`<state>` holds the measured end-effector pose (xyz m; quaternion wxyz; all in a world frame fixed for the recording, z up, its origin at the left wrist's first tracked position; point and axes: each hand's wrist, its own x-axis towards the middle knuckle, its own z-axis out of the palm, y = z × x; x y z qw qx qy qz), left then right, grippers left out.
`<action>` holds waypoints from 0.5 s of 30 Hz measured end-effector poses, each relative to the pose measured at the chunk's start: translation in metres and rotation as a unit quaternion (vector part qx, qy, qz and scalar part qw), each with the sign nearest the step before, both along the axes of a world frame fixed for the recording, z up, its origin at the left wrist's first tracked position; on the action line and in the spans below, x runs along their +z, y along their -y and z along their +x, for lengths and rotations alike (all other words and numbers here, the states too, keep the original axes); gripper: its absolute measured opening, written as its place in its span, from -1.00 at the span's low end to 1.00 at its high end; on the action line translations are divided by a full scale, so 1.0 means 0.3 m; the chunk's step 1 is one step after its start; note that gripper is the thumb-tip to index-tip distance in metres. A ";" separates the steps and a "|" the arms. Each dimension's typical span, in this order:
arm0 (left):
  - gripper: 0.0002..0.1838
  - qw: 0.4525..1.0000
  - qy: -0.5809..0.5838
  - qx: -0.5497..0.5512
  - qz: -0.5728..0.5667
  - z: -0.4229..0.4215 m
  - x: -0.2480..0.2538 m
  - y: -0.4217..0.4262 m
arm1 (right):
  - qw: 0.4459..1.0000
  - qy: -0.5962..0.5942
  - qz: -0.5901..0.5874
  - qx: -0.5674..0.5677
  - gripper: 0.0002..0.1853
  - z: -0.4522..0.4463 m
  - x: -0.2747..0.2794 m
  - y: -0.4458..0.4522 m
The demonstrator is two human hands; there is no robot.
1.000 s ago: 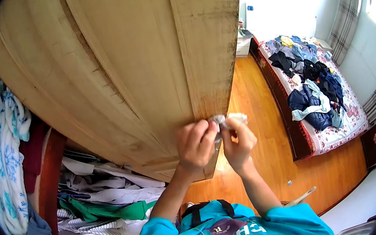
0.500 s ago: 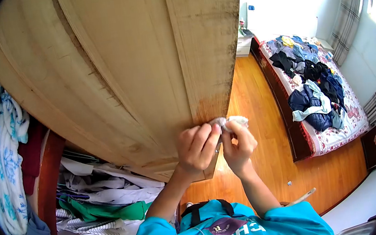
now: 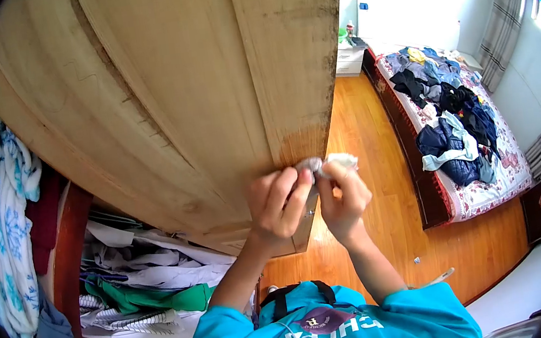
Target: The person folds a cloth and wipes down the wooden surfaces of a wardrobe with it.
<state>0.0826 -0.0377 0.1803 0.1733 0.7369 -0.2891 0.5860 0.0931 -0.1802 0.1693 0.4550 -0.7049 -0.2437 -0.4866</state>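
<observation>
Head view: a crumpled greyish-white cloth (image 3: 311,165) is gripped by both of the wearer's hands, in front of the lower part of a wooden door (image 3: 174,100), near its free edge. One end is pinched between the thumb and curled fingers of the left hand (image 3: 275,203); the paler end is held in the same way by the right hand (image 3: 344,195). Whether the wood is touched by the cloth cannot be told. Just above it, a darker, reddish-brown patch (image 3: 302,143) is seen on the door. At lower left, a green garment (image 3: 121,298) is piled among white ones, and a blue-and-white fabric (image 3: 2,236) is hung at the far left. Beyond the door, a bed (image 3: 432,211) is strewn with clothes (image 3: 453,103), beside orange-brown wooden flooring (image 3: 387,242).
</observation>
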 end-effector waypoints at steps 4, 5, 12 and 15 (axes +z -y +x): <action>-0.77 0.994 -0.089 0.051 0.032 -0.084 -0.258 -0.024 | 0.998 -0.049 -0.027 0.012 -0.74 -0.025 -0.281 0.002; -0.79 0.990 -0.113 0.076 0.041 -0.088 -0.284 -0.025 | 0.997 -0.062 -0.038 0.005 -0.74 -0.032 -0.314 0.005; -0.68 0.994 -0.096 0.037 -0.034 -0.057 -0.187 -0.015 | 0.998 -0.045 -0.041 0.010 -0.71 -0.020 -0.206 0.008; -0.66 0.997 -0.040 0.026 -0.053 -0.023 -0.113 -0.023 | 1.000 -0.012 -0.011 0.005 -0.72 -0.004 -0.113 -0.018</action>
